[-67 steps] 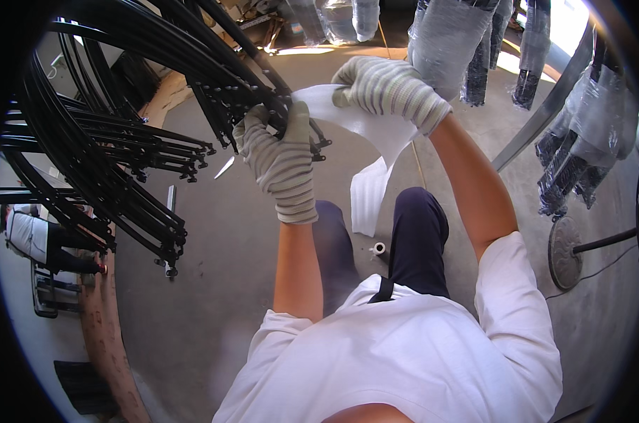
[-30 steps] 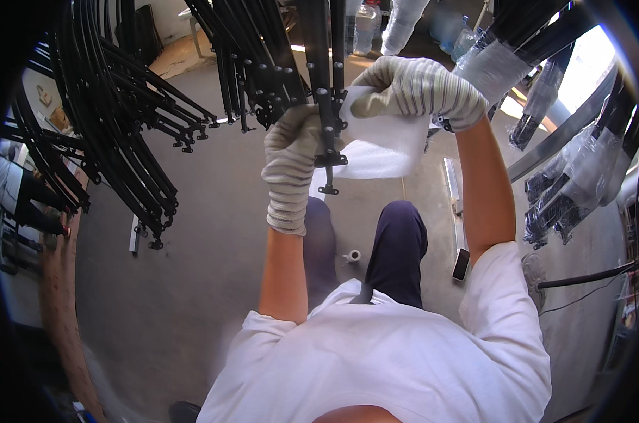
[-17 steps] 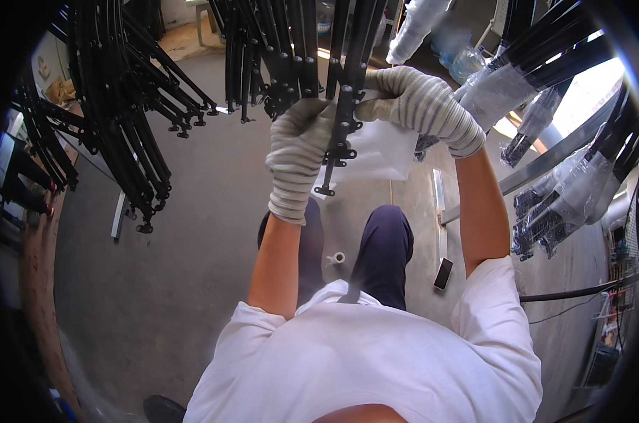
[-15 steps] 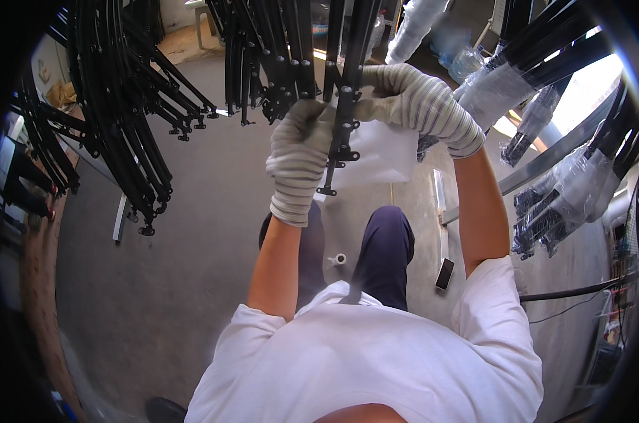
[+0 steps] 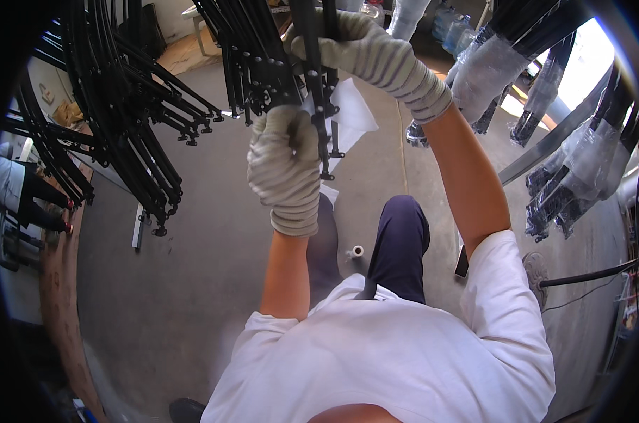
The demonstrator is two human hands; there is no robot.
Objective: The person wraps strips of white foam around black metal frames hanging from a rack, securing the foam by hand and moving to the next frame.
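Both my hands wear grey-white striped knit gloves. My right hand (image 5: 358, 49) is closed round narrow black metal bars (image 5: 309, 63) that hang down in front of me, with small lugs along their lower ends. Just left of these bars is my left hand (image 5: 286, 166), slightly smeared, its fingers curled in; what they hold, if anything, is hidden. A white translucent sheet (image 5: 353, 111) hangs behind the bars. Next to my left hand, on its far side, a bunch of similar black bars (image 5: 252, 63) hangs with its ends level with the fingers.
More black bars (image 5: 115, 120) hang at the left. At the right, bundles of bars have ends wrapped in clear film (image 5: 488, 70). A small white roll (image 5: 357, 251) stands on the floor by my knees. A dark phone (image 5: 462, 264) lies beside my right leg. Another person (image 5: 34, 190) is at far left.
My right hand has moved up and left along the bars. My left hand has come down and left, off the bars' lower part. The white sheet shows narrower.
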